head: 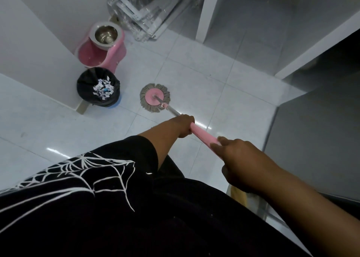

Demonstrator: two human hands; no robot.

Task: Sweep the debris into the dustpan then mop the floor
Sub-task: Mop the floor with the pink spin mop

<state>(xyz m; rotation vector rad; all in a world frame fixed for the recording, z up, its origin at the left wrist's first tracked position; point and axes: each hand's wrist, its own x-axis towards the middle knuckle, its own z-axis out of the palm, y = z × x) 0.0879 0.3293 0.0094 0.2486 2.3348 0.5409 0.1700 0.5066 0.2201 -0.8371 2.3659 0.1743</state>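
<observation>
A round mop head (pixel 154 97) with a pink disc and grey fringe lies flat on the white tiled floor (pixel 194 77). Its metal shaft runs back toward me into a pink handle (pixel 203 135). My left hand (pixel 184 125) is closed around the front of the pink handle. My right hand (pixel 241 163) grips the handle's rear end, nearer my body. A bin lined with a black bag (pixel 98 86) holds torn paper scraps and stands left of the mop head. No dustpan is in view.
A pink spin-mop bucket (pixel 102 46) with a steel basket stands behind the bin by the white wall. Plastic-wrapped metal frames (pixel 148 11) lean at the back. A white table leg (pixel 204 13) and grey panels close in the right side.
</observation>
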